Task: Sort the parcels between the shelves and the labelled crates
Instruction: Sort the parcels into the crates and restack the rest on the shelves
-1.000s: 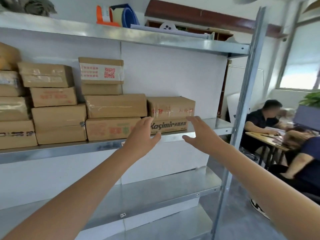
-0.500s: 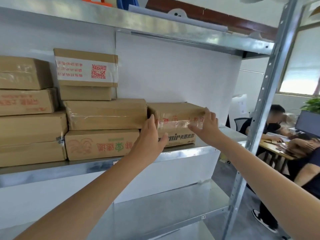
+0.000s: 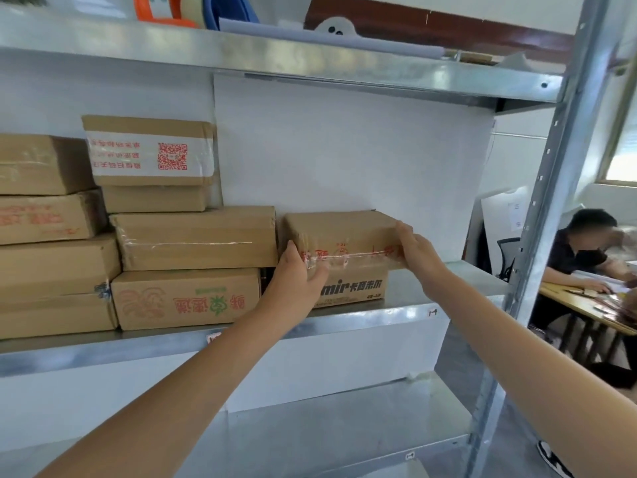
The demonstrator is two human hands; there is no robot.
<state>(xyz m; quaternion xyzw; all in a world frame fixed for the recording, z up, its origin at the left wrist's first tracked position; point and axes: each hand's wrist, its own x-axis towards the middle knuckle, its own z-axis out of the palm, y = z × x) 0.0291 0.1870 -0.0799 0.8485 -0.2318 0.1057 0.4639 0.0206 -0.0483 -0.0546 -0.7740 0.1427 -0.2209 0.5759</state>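
Observation:
A brown taped parcel with red print lies on top of a printed carton at the right end of the middle metal shelf. My left hand grips the parcel's left front corner. My right hand grips its right end, fingers curled round the edge. The bottom of the parcel is partly hidden by my hands. No labelled crate is in view.
Several more cardboard parcels are stacked to the left on the same shelf. The shelf's upright post stands at the right. A lower shelf lies below. People sit at a desk beyond the post.
Both hands moved forward from the shelf's front edge to the top right parcel and closed on its two ends. The view has come closer to the shelf.

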